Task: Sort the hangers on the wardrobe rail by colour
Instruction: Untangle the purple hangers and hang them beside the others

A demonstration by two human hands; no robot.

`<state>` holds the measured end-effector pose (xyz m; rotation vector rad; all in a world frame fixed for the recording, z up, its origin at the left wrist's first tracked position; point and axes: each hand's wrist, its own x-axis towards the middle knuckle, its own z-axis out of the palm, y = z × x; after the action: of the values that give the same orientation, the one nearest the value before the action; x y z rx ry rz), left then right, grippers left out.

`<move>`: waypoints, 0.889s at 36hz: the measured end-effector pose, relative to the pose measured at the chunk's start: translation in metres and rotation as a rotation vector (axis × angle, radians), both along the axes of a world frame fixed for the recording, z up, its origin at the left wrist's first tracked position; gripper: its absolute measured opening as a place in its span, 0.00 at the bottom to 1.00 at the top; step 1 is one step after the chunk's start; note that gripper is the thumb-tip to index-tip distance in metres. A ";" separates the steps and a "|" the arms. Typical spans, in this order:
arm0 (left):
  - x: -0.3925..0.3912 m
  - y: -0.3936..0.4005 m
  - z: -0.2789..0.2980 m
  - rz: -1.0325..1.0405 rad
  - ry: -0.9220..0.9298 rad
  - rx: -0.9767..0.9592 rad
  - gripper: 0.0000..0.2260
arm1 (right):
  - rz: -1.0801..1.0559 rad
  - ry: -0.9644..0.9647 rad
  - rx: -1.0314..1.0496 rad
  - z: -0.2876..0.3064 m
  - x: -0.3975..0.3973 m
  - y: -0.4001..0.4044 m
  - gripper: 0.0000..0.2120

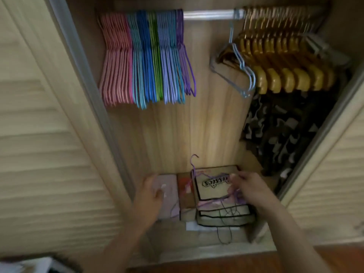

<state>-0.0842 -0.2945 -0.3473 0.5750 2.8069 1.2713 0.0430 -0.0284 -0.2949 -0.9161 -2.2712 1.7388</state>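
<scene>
While most wire hangers (145, 56) hang banded by colour at the silver rail's (208, 15) left end, I count work left — my right hand (250, 186) pinches loose purple wire hangers (208, 201) on stacked boxes (220, 192) below; left hand (151, 192) hovers, fingers relaxed.

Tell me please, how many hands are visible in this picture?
2. The left hand rests on a pale box at the wardrobe bottom; the right hand holds purple hangers lying on the stacked boxes. None seems hidden.
</scene>
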 end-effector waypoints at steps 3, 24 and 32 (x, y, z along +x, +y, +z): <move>0.013 -0.014 -0.104 0.021 -0.339 -0.104 0.31 | 0.069 0.042 -0.102 0.006 0.028 0.005 0.13; 0.064 -0.021 -0.088 0.045 -1.165 0.362 0.05 | 0.025 -0.299 0.314 -0.059 0.060 0.000 0.14; 0.093 0.035 -0.050 0.136 -1.328 0.676 0.08 | 0.348 -0.129 -0.160 -0.058 0.065 -0.079 0.15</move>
<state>0.0084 -0.2592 -0.3970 -0.4048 1.3301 1.6814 0.1084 -0.1075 -0.3526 -0.7088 -2.5281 2.0830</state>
